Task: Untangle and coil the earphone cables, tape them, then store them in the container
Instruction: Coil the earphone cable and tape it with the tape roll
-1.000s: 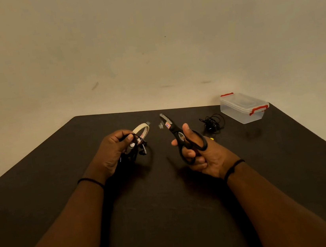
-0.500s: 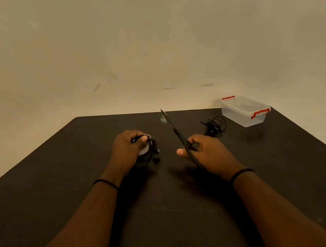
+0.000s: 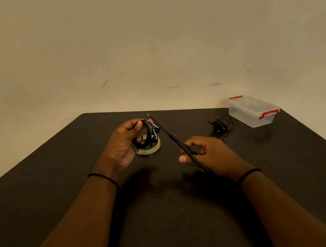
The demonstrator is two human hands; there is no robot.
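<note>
The coiled earphone cable (image 3: 146,134) stood upright as a loop in the left hand (image 3: 123,144), pinched at its top between thumb and fingers, above the tape roll (image 3: 150,148) (lying flat). The right hand (image 3: 209,154) gripped the scissors (image 3: 174,139), blades pointing up-left past the coil. A tangled cable (image 3: 221,126) lay beside the closed container (image 3: 253,110) on the dark table (image 3: 170,215).

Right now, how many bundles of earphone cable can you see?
2: a coiled earphone cable gripped in the left hand, and a tangled earphone cable on the table beside the container.
</note>
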